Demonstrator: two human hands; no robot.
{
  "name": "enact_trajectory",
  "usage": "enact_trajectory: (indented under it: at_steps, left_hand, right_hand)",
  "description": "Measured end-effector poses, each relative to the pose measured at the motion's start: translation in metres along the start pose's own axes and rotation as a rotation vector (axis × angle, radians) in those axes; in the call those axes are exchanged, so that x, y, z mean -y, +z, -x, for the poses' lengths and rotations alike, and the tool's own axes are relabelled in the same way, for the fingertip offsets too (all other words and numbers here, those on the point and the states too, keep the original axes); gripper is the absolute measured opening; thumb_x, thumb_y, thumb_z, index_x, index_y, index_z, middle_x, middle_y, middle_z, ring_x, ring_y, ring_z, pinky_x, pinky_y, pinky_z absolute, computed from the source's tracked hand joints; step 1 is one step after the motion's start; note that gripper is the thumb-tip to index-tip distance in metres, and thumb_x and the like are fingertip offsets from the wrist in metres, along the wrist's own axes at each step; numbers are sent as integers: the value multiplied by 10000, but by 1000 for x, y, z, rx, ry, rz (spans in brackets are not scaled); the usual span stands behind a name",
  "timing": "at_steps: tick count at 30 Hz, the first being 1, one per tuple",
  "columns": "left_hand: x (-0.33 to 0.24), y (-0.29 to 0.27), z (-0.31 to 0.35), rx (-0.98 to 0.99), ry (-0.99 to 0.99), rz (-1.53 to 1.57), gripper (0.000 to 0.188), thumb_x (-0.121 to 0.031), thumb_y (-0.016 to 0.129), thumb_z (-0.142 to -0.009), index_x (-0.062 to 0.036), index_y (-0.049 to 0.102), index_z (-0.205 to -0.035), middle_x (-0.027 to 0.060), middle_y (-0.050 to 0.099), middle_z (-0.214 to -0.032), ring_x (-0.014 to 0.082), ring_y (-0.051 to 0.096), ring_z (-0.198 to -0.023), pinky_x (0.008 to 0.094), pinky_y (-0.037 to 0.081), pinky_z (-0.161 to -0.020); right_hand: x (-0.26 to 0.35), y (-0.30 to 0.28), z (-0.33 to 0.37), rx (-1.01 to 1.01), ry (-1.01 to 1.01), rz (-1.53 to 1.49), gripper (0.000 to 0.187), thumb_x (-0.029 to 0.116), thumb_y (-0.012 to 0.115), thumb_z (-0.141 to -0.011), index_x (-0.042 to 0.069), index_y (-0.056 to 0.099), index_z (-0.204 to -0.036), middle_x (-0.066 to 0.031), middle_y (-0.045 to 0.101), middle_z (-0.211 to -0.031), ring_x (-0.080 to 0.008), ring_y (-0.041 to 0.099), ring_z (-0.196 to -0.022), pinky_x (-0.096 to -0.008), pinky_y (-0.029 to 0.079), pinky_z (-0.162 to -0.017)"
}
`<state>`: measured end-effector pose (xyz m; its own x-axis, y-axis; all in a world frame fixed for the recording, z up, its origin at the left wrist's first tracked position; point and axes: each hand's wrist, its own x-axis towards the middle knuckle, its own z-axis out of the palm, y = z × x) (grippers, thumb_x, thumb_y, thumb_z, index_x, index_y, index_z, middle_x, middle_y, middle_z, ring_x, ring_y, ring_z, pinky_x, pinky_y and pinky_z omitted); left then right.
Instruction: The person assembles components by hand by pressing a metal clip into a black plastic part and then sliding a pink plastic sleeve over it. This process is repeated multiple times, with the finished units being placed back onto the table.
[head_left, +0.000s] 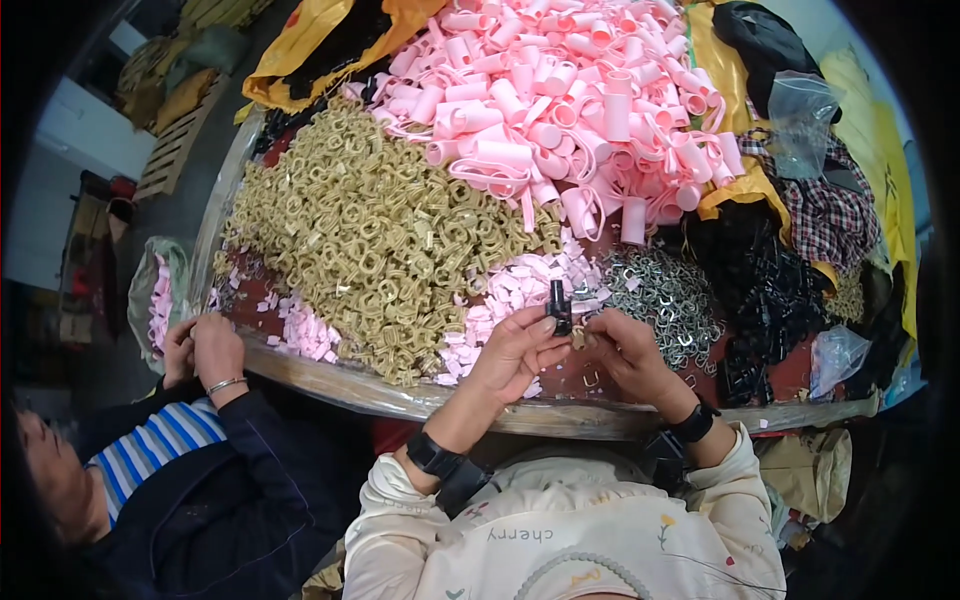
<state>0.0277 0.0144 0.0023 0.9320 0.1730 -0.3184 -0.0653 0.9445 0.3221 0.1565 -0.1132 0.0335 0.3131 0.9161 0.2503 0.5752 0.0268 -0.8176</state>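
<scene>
My left hand (512, 356) pinches a small black plastic part (558, 304) that stands upright above its fingertips. Close beside it, my right hand (628, 352) is closed, with thumb and fingers on a small tan piece (578, 338) just below the black part. Whether the two pieces are joined cannot be made out. Just beyond my hands lie small pale pink pieces (520, 285) and a heap of metal D-shaped rings (665, 300). Tan plastic ring-like parts (370, 215) form a large mound ahead and to the left.
Pink cylindrical parts with straps (560, 110) are piled at the back. Black plastic parts (755, 310) and a clear bag (840, 355) lie at right. The table's wooden edge (380, 405) curves in front of me. A co-worker's hands (210, 350) are at the left edge.
</scene>
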Motion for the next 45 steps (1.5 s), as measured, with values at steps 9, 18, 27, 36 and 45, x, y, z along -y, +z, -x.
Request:
enact_trajectory:
  at_steps: [9, 18, 27, 36, 45]
  left_hand:
    - [0, 10, 5, -55, 117, -338, 240, -25, 556, -764, 27, 527, -996, 98, 583, -920, 151, 584, -806, 239, 504, -691]
    - [-3, 7, 6, -60, 33, -302, 263, -16, 578, -746, 23, 531, -1002, 94, 587, -919, 146, 593, -761, 245, 513, -667]
    - [-7, 4, 4, -46, -120, -228, 249, -42, 558, -766, 46, 515, -994, 137, 594, -885, 206, 612, -739, 273, 535, -628]
    - [-3, -1, 1, -97, -135, -216, 235, -52, 561, -767, 41, 520, -979, 114, 600, -825, 203, 614, -722, 272, 535, -628]
    - [-18, 18, -3, -365, 609, -1491, 212, -52, 593, -734, 30, 564, -927, 63, 602, -788, 112, 579, -635, 209, 477, -579]
  right_hand:
    - [19, -3, -10, -44, 225, -532, 144, 157, 471, -853, 18, 465, -816, 26, 434, -669, -43, 383, -582, -189, 336, -514]
    - [14, -13, -15, 63, 172, -351, 120, 112, 475, -841, -7, 464, -823, -26, 469, -648, -74, 454, -606, -221, 383, -541]
    - [12, -40, -35, 345, 37, -193, 94, 100, 494, -814, 14, 465, -791, -61, 480, -628, -155, 476, -550, -257, 380, -513]
    - [5, -21, -29, 337, 127, -83, 69, 77, 515, -782, 26, 473, -800, -84, 489, -622, -227, 495, -549, -295, 391, -521]
    - [-11, -23, -26, 25, 23, 174, 92, 68, 549, -726, 41, 502, -801, -71, 481, -682, -220, 480, -596, -295, 385, -544]
